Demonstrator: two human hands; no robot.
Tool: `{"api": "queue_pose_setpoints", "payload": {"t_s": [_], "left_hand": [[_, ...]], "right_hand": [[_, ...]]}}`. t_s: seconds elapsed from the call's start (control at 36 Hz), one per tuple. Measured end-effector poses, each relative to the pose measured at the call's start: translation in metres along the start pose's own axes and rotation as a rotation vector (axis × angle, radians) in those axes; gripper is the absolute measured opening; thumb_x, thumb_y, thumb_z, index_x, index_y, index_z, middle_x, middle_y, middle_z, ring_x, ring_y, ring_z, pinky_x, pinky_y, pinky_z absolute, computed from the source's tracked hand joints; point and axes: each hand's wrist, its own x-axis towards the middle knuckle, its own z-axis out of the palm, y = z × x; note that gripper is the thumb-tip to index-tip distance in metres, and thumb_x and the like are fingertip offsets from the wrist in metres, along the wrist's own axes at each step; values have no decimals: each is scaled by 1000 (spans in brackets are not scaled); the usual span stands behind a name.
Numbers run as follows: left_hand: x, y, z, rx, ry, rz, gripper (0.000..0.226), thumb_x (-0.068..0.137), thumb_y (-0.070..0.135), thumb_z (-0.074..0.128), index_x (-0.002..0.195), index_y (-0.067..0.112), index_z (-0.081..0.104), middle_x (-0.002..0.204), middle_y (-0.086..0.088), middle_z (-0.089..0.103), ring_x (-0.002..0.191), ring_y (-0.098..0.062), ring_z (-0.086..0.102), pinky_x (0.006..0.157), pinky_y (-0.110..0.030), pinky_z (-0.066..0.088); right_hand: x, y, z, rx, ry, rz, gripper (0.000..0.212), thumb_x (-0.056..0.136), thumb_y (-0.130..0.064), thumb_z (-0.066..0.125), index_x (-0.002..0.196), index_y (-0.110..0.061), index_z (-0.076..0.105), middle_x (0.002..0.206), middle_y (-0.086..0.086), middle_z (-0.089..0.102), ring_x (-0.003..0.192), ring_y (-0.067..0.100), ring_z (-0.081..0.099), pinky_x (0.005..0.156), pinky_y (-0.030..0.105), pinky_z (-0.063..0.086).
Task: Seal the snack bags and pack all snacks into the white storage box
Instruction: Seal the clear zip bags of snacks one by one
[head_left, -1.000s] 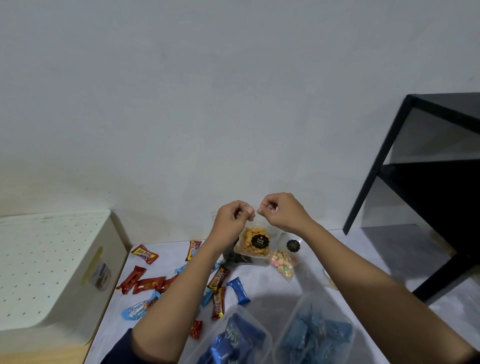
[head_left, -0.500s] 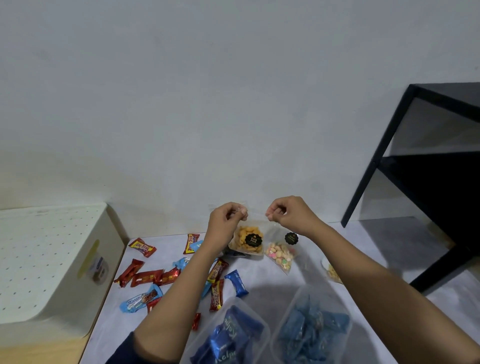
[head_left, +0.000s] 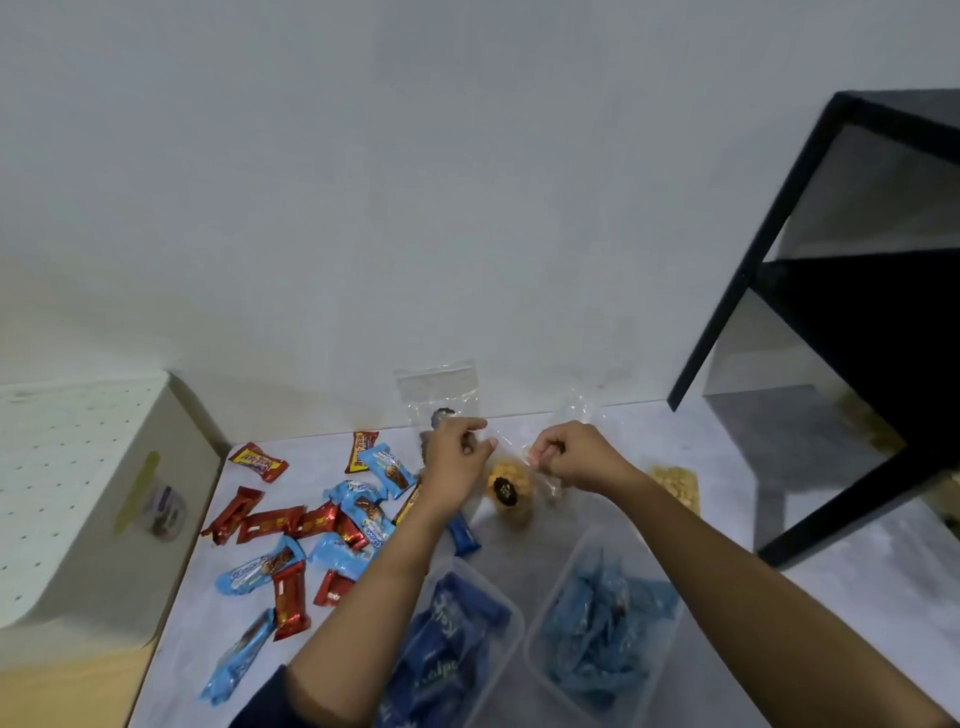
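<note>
Centre of frame: left hand (head_left: 457, 449) & right hand (head_left: 569, 457) both pinched on the top edge of a clear plastic snack bag w/ orange-yellow snacks and a round black sticker (head_left: 508, 486), one hand at each end; bag hangs just above the grey tabletop (head_left: 831, 571); white perforated storage box (head_left: 78, 519) at left edge, well apart; red & light-blue wrapped candy bars (head_left: 291, 525) scattered between box and left forearm; two clear plastic tubs of blue-wrapped snacks (head_left: 608, 618) at bottom centre.

A: Both hands have dropped lower, and the left hand (head_left: 457, 457) and right hand (head_left: 571, 457) now pinch the snack bag (head_left: 511, 486) just above the table (head_left: 649, 519).
B: And they've spread wider apart than a second ago!
</note>
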Motion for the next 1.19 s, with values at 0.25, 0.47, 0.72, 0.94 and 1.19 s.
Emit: {"api": "queue_pose_setpoints", "payload": {"t_s": [0.25, 0.47, 0.72, 0.94, 1.19], "left_hand": [[-23, 0, 12, -261, -75, -229, 30, 89, 28, 60, 68, 7, 61, 60, -2, 59, 58, -9, 54, 69, -27, 47], [-17, 1, 7, -419, -147, -291, 25, 89, 10, 59, 70, -5, 65, 53, -3, 62, 50, -6, 58, 68, -19, 51], [-11, -1, -2, -464, -228, -312, 16, 92, 1, 52, 78, -1, 60, 54, 2, 67, 50, -2, 61, 59, -12, 51], [-8, 1, -5, -478, -264, -351, 14, 91, -2, 51, 79, 2, 58, 54, 3, 67, 53, -1, 64, 59, -10, 53], [-8, 0, -8, -491, -295, -371, 17, 88, -7, 52, 79, 2, 62, 67, -4, 66, 57, -4, 66, 61, -12, 54]], "right_hand": [[0, 0, 0, 79, -57, 41, 20, 80, 0, 60, 72, -15, 69, 41, -18, 53, 42, -3, 48, 41, 4, 35], [7, 0, 4, 51, -100, 1, 11, 72, -2, 70, 81, -6, 76, 54, -13, 62, 56, 5, 54, 55, 14, 42], [9, -2, 11, 50, -142, -34, 6, 76, -5, 68, 76, -10, 71, 65, -5, 61, 63, 11, 53, 68, 26, 46], [9, 0, 14, 84, -170, -9, 14, 85, -13, 61, 71, -13, 60, 60, -3, 53, 54, 8, 46, 52, 19, 40], [6, 1, 18, 137, -186, -9, 26, 86, -27, 65, 66, -17, 53, 57, -5, 47, 47, 3, 41, 43, 12, 36]]}}
